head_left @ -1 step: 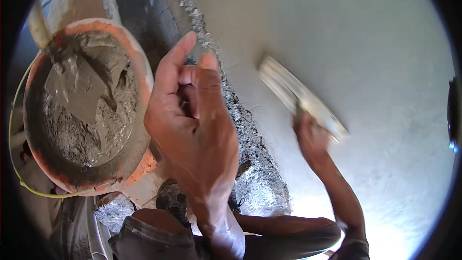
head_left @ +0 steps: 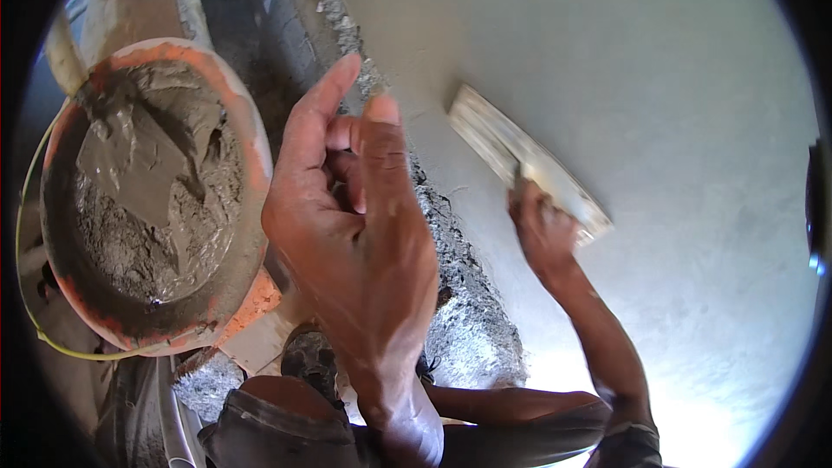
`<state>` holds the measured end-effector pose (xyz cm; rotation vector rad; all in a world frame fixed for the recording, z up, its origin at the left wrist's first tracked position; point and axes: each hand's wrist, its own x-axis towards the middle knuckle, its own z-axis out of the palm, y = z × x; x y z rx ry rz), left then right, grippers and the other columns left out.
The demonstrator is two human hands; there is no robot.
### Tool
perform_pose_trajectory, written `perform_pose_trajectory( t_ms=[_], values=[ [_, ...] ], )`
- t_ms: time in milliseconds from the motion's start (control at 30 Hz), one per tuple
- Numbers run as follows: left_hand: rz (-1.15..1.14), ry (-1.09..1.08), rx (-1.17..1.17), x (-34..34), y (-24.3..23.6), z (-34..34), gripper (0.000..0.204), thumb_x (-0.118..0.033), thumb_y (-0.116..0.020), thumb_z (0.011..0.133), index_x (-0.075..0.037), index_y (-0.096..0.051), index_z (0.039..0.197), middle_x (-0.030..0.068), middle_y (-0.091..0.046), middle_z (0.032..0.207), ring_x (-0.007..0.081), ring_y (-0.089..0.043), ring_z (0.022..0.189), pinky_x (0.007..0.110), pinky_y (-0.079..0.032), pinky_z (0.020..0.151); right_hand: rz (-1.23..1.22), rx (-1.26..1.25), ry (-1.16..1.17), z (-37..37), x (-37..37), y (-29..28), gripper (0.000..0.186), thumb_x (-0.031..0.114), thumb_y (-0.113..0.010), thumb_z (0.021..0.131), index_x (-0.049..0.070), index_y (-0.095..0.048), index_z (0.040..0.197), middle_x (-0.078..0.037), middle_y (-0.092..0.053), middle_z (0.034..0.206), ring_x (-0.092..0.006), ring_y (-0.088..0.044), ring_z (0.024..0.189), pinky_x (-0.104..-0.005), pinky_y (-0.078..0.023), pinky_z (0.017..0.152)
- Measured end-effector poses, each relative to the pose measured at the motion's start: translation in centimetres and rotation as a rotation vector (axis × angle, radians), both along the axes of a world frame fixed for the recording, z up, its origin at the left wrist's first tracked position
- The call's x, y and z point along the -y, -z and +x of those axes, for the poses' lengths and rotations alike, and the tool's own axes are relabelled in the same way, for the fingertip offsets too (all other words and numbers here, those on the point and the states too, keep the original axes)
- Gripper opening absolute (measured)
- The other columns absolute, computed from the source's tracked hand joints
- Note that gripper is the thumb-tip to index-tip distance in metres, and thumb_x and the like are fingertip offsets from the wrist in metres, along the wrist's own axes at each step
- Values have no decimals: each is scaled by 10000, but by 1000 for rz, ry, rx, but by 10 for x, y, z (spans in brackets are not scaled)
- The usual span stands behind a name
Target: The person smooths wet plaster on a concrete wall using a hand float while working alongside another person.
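Observation:
My left hand point(head_left: 351, 225) is raised in the middle of the view, with nothing in it. Its thumb and index finger stretch upward, apart, while the other fingers curl loosely. On the right, my right hand point(head_left: 548, 230) grips the handle of a long, flat plastering trowel point(head_left: 524, 160), its blade slanting from upper left to lower right against the smooth grey plaster surface point(head_left: 659, 104). To the left of my left hand stands an orange bucket point(head_left: 254, 134) of wet grey mortar point(head_left: 204, 234). A mortar-coated pointed trowel point(head_left: 130, 160) lies in it, its handle leaning over the far-left rim.
A rough, broken mortar edge point(head_left: 472, 295) runs along the near-left side of the plaster. The bucket's thin yellow handle point(head_left: 65, 345) hangs around its left side. Below are a concrete chunk point(head_left: 208, 381), a pale pipe point(head_left: 173, 425) and my bent knee point(head_left: 277, 416).
My right hand and the plastering trowel have slid slightly left and up across the plaster. My left hand has barely shifted.

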<state>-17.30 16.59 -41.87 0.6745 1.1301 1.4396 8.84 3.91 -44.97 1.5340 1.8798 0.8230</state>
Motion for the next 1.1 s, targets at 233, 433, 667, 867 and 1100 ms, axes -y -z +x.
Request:
perform_pose_trajectory(
  t_ms=[233, 433, 667, 867, 1100],
  values=[
    [-47, -52, -4, 4, -8, -4, 280, -141, -641, 946, 20, -639, 1175, -73, -492, 756, -2, -413, 699, 144, -316, 629, -159, -47, 329, 2, 113, -50, 404, 300, -624, 908, 106, -586, 1260, -112, -610, 630, -231, -620, 490, -431, -456, 395],
    [7, 24, 24, 6, -5, 16, 291, -145, -635, 949, 31, -631, 1182, -61, -535, 777, 0, -441, 712, 141, -342, 649, 48, -218, 63, 3, 20, 40, 379, 242, -615, 912, 15, -560, 1211, -176, -677, 761, -291, -643, 524, -462, -477, 408],
    [-37, -31, -61, 3, 5, 23, 296, -156, -633, 951, 24, -630, 1185, -21, -612, 879, 19, -513, 792, 164, -410, 724, -97, -143, 281, -1, 97, -20, 283, 230, -568, 940, 19, -537, 1126, -109, -634, 882, -223, -648, 555, -371, -519, 451],
    [8, 36, 27, 10, 0, 29, 284, -160, -625, 955, 24, -640, 1171, 12, -641, 913, 31, -551, 842, 173, -443, 771, 109, -186, 191, -5, 24, 41, 489, 202, -549, 935, 66, -440, 1391, -88, -627, 855, -205, -655, 588, -366, -521, 515],
    [-71, -4, -53, 10, -1, 45, 271, -157, -620, 958, 14, -644, 1167, 8, -645, 908, 30, -546, 829, 170, -436, 744, 152, -171, 465, 12, 134, -32, 521, 309, -708, 857, 30, -530, 1260, -113, -660, 818, -222, -657, 618, -351, -520, 476]
  ],
)
